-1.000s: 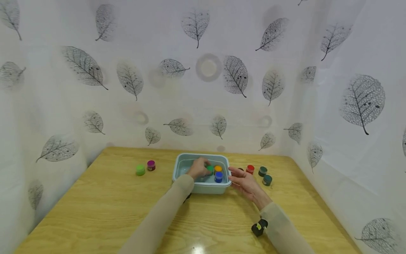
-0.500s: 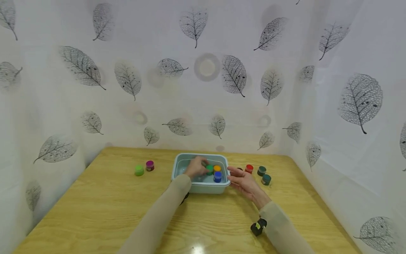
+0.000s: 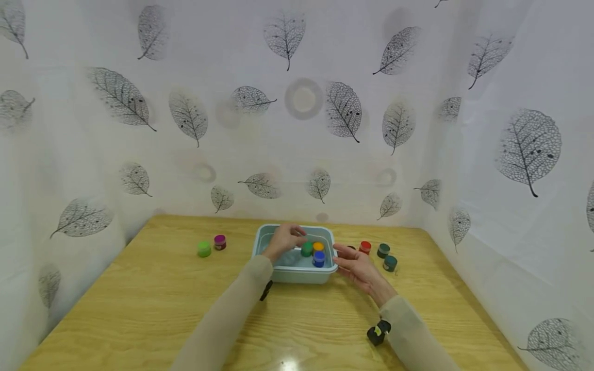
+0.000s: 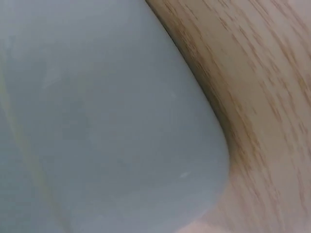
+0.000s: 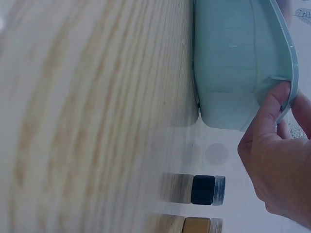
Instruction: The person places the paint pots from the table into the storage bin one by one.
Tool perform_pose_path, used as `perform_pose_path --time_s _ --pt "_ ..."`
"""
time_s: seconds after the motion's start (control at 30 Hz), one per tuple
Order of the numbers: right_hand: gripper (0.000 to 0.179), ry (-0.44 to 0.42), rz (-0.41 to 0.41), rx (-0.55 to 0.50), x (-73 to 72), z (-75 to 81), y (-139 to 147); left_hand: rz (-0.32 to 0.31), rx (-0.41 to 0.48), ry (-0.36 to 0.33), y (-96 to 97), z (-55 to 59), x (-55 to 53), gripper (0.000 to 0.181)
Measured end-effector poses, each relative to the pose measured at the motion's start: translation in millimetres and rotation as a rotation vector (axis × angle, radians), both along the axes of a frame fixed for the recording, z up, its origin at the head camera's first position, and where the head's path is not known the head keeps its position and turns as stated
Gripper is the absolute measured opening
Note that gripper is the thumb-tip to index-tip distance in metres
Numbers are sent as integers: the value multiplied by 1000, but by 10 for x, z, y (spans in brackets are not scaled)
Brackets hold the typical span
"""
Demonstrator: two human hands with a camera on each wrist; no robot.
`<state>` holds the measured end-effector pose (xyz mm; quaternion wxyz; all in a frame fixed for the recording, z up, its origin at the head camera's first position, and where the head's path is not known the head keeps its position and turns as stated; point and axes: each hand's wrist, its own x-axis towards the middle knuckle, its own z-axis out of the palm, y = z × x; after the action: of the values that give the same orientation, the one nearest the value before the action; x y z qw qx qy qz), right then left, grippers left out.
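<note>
A pale blue plastic basin [image 3: 301, 276] stands on the table with a green-lidded paint jar [image 3: 307, 250], an orange-lidded jar [image 3: 318, 247] and a blue-lidded jar [image 3: 318, 259] inside, near its right end. My left hand [image 3: 284, 241] hovers over the basin's left half, fingers loosely bent and holding nothing, just left of the green jar. At the right rim, my right hand [image 3: 359, 268] pinches the edge between thumb and fingers, as the right wrist view shows beside the basin wall [image 5: 228, 73]. The left wrist view has only the basin's outside [image 4: 121, 121]; the left hand is out of it.
A light green jar [image 3: 204, 249] and a purple jar [image 3: 220, 242] sit left of the basin. To the right stand a red jar [image 3: 365, 247], two dark green jars [image 3: 390, 263] and a dark jar mostly hidden behind the right hand. A leaf-print curtain [image 3: 260, 139] surrounds the table.
My left hand has let go of the green jar and drawn up and slightly left of it. The jar stays beside the orange and blue ones. The right hand keeps its place.
</note>
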<state>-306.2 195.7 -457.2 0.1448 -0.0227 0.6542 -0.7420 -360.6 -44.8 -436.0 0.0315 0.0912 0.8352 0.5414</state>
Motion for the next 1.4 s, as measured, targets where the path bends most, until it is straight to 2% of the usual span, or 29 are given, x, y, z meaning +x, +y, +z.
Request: perform_pose_path --time_s 0.1,0.37,0.57,0.73,0.97,1.07,1.2,1.4 --pt "55 2 -1 -2 4 5 2 16 45 -25 -27 28 18 18" --pt "54 -1 -11 16 17 10 -6 52 41 -17 -116 40 24 16" --pt "54 3 -16 22 9 21 6 15 59 -5 -165 65 8 17" --pt "55 -8 -16 24 17 25 21 -14 82 -6 -236 112 40 18" --pt "55 -7 -28 35 22 32 29 15 121 1 -419 192 70 17" --pt "55 -6 -26 37 19 32 29 -11 129 -6 -498 222 89 20" --pt "54 -5 -26 34 22 31 23 -79 146 -32 -633 244 117 31" --pt "54 1 -6 25 29 34 -5 -162 125 -75 -994 313 168 44"
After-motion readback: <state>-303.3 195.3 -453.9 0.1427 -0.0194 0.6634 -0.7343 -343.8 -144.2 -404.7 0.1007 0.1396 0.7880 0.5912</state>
